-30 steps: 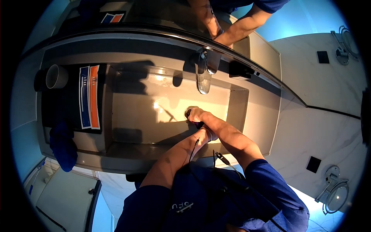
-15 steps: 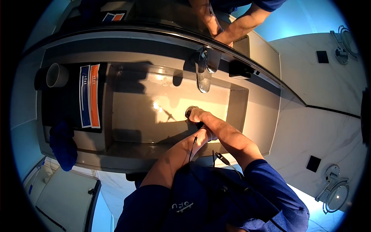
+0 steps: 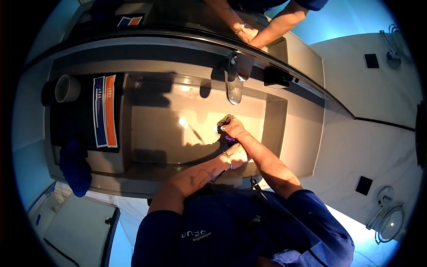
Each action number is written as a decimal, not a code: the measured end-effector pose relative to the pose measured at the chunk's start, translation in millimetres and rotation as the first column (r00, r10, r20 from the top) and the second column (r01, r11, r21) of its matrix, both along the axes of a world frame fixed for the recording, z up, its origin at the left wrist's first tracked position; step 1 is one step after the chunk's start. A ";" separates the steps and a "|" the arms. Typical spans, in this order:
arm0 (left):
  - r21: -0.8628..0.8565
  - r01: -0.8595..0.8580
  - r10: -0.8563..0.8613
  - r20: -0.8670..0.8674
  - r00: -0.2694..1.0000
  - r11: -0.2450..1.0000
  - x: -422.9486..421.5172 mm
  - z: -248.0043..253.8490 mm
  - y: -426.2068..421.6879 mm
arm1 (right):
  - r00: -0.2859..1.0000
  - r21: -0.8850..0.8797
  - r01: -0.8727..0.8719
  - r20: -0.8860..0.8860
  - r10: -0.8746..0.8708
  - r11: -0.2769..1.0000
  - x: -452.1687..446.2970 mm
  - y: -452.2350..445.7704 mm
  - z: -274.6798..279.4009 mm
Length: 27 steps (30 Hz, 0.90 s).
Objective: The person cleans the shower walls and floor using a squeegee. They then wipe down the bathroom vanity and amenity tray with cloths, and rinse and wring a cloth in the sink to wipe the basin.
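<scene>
My right hand is closed on a bunched dark cloth over the sink drain. Part of the cloth sticks out beyond the fingers, and a purple part shows between my two hands. Nearer to my body, my left hand is closed at the purple end, with its fingertips mostly hidden under the right wrist. A bracelet circles the left wrist. Above both hands the metal faucet reaches over the pale sink basin.
A cup and a blue-and-orange printed strip are on the dark left counter section. A blue cloth hangs over the front left edge. The mirror behind reflects the arms. A black box sits right of the faucet.
The left forearm has swung lower and the bracelet now shows. The hands are slightly more apart, and more of the dark cloth and its purple part has come into view.
</scene>
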<state>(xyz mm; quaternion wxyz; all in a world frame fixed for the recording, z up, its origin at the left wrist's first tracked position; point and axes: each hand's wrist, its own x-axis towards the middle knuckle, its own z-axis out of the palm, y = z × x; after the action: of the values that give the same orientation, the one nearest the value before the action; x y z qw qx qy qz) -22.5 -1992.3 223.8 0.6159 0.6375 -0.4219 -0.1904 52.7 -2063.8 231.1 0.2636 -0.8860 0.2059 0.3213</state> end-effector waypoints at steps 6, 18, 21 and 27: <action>0.096 0.024 -0.028 0.041 0.999 0.995 -16.9 -14.3 11.6 | 1.000 -0.061 -0.016 -0.010 0.016 0.998 -22.0 1.2 -35.5; 0.149 0.056 -0.096 0.281 0.955 0.987 -3.5 22.2 30.7 | 0.993 0.116 0.068 -0.100 -0.056 0.991 -18.9 -16.3 -31.3; -0.018 -0.230 0.207 0.506 0.837 0.973 5.7 46.1 42.9 | 0.836 0.455 0.545 -0.362 -0.412 0.704 -17.7 -40.3 16.7; 0.396 -0.281 0.462 -0.856 0.232 0.874 51.9 47.5 111.3 | 0.855 0.907 0.416 -0.365 -0.370 0.068 -33.6 -65.4 96.3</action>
<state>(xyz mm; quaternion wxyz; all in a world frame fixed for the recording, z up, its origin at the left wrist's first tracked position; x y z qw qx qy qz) 29.5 -1880.9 271.3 0.7170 0.5381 0.1898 -0.4004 19.1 -2129.3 327.4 0.8311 -0.4204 0.1919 0.3093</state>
